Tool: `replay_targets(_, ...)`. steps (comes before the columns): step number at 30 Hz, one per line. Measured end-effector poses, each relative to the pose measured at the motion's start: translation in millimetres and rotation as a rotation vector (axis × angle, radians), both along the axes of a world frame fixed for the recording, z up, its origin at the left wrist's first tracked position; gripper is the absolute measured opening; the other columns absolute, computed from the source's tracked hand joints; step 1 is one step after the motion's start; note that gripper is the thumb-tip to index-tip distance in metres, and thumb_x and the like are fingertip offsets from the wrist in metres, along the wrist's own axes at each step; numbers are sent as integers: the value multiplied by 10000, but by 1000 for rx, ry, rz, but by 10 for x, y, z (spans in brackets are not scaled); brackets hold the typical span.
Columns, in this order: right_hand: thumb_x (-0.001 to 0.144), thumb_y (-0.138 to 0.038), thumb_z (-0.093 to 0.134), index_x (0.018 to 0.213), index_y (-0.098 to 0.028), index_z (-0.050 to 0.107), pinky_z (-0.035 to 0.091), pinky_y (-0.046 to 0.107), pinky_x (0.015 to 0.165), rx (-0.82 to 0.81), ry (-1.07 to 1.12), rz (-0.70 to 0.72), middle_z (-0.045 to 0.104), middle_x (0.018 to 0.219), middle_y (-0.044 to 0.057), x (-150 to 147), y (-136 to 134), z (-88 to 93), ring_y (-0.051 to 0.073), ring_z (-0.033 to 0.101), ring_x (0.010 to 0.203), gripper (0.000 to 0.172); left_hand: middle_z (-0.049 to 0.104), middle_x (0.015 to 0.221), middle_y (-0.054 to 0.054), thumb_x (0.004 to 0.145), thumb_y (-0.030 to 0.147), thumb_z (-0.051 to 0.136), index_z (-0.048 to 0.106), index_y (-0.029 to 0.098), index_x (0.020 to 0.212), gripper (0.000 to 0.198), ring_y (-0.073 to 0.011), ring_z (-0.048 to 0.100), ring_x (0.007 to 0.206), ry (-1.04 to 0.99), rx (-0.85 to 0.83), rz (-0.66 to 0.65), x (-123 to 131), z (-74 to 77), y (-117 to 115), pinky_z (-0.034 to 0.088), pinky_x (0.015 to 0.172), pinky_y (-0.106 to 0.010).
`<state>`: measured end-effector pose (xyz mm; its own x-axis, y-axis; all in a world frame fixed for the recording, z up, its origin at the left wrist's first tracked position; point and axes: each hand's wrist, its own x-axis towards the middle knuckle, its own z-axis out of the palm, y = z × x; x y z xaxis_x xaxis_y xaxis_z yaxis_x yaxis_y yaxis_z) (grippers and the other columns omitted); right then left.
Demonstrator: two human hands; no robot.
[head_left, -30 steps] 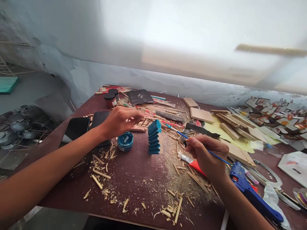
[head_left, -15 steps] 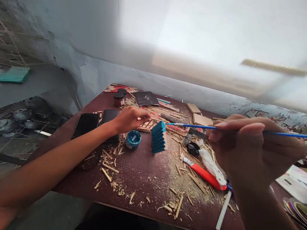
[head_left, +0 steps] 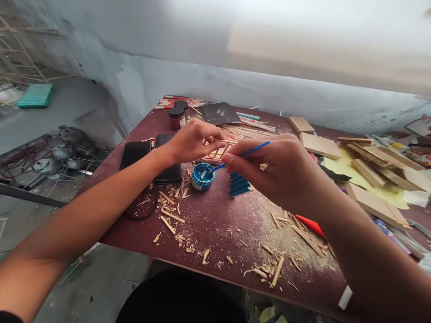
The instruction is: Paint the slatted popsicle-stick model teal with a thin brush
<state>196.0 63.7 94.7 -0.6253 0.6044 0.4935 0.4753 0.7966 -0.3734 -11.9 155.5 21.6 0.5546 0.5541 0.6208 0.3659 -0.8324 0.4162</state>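
My right hand (head_left: 269, 168) grips a thin blue paintbrush (head_left: 256, 149). The brush's front end is in a small open jar of blue paint (head_left: 203, 183) on the table. My left hand (head_left: 197, 141) is closed in a pinch on a thin wooden stick (head_left: 220, 141), just behind the jar. To the right of the jar is a ridged piece painted blue (head_left: 239, 185), with a bare wood edge. My right hand partly covers it and hides where the stick meets it.
Wood shavings and offcuts litter the dark red table (head_left: 208, 233). Black-lidded jars (head_left: 177, 117) and black sandpaper (head_left: 220, 113) lie at the back. Two dark flat objects (head_left: 168, 172) sit under my left forearm. Wooden blocks (head_left: 319, 144) are at the right, a red-handled tool (head_left: 310, 225) under my right arm.
My right hand has moved left with the paintbrush, from the blue ridged piece to the paint jar. My left hand keeps its pinch. The view has shifted, showing more wooden blocks at the right.
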Motion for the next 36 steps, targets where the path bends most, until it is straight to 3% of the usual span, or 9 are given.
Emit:
replay_targets(9,988,-161,670,589,-179,603,287,317,560,-67,-118,-2,484,499,-65,-127,52,-221,72,342,483,405,797,821,-19,967,299,659,803,167,918,202,-127,716,717,-33,20,-11,13,4,-12,519,705,-237)
replay_targets(12,1009,-203,663,657,-168,691,293,304,533,-108,-69,5,498,503,-64,-58,21,-82,70,356,492,356,804,830,-29,969,294,665,808,166,941,194,-134,725,737,-25,29,-8,14,0,-14,511,691,-235)
replay_targets(16,1048,-295,659,805,-156,773,377,273,525,-137,221,-61,709,681,4,173,-97,302,79,555,590,302,809,841,-41,985,305,657,798,168,923,206,-140,728,740,-32,39,9,24,-31,2,498,649,-236)
replay_targets(19,1054,-270,671,867,-182,806,313,275,427,-83,548,-194,709,663,-7,386,-155,438,55,487,459,247,793,781,-31,992,320,663,793,170,914,214,-132,698,671,-38,50,1,32,-53,14,483,609,-238)
replay_targets(21,1022,-287,734,847,-181,813,294,292,400,-98,724,-191,706,652,6,533,-146,374,53,449,411,220,790,771,-33,996,318,660,793,167,921,215,-129,683,645,-41,60,-6,33,-65,18,477,595,-238)
replay_targets(25,869,-361,894,747,-222,775,310,276,401,-305,946,-218,654,543,-21,799,-71,22,65,449,396,220,801,803,-39,1013,318,643,795,174,954,217,-134,698,665,-37,71,-6,31,-82,19,487,596,-237)
replay_targets(30,951,-487,779,883,-231,792,342,284,406,-289,983,-280,698,671,-7,932,-34,-357,65,450,414,265,813,831,-38,1014,318,652,792,179,944,210,-132,710,674,-34,77,5,34,-72,-8,512,610,-235)
replay_targets(36,1036,-491,670,916,-227,773,346,263,392,-183,957,-307,668,705,1,830,-90,-602,82,513,459,308,821,865,-32,1012,302,667,792,189,964,175,-133,735,720,-25,67,3,39,-40,-45,542,635,-220)
